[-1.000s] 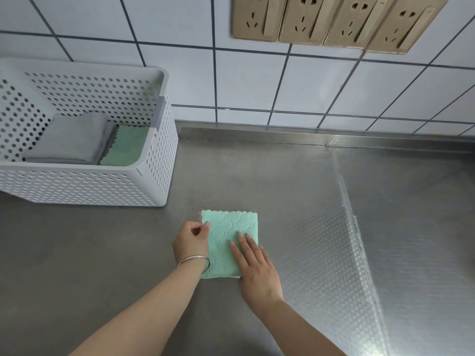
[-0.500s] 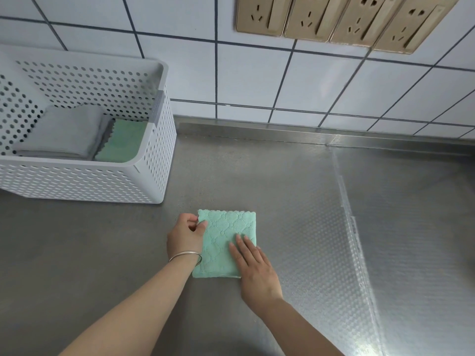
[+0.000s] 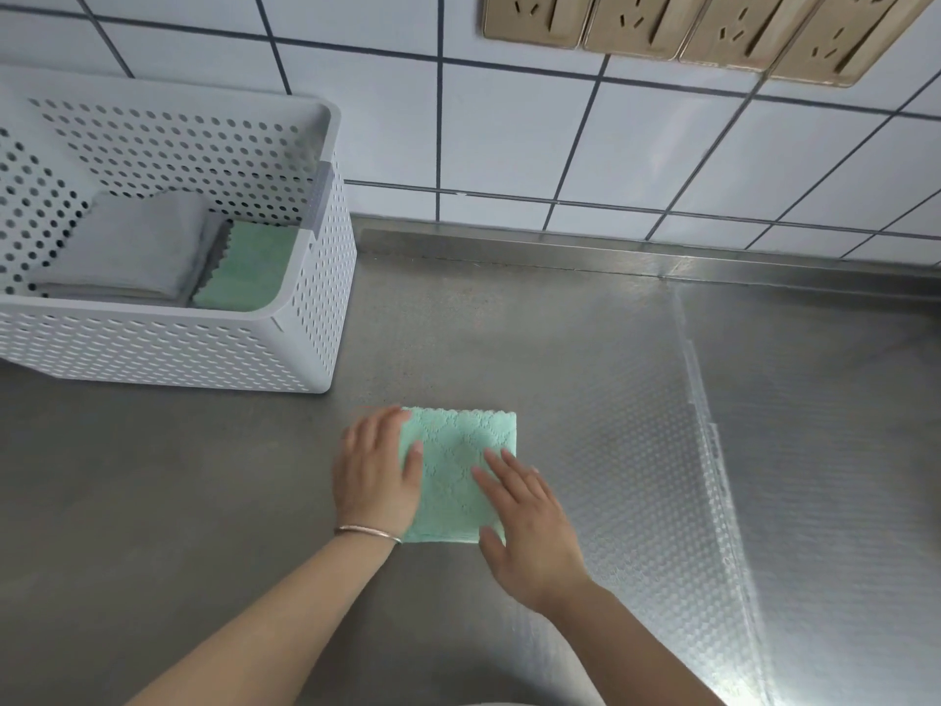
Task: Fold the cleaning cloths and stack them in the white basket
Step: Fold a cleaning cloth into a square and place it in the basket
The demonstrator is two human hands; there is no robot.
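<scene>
A folded mint-green cloth (image 3: 458,466) lies flat on the steel counter in front of me. My left hand (image 3: 374,476) rests along its left edge, fingers stretched out and thumb on top of the cloth. My right hand (image 3: 529,522) lies palm-down on the cloth's lower right part, fingers spread. The white perforated basket (image 3: 326,277) stands at the far left. Inside it lie folded grey cloths (image 3: 132,247) and, to their right, a folded green cloth (image 3: 249,267).
A tiled wall with a row of gold-coloured sockets (image 3: 702,28) rises behind the counter. A sheet of clear embossed film (image 3: 738,476) covers the counter's right side, its edge just right of the cloth.
My left hand has uncurled from pinching the cloth's left edge and now lies flatter along it. The right hand stays pressed on the cloth. The view has tilted slightly.
</scene>
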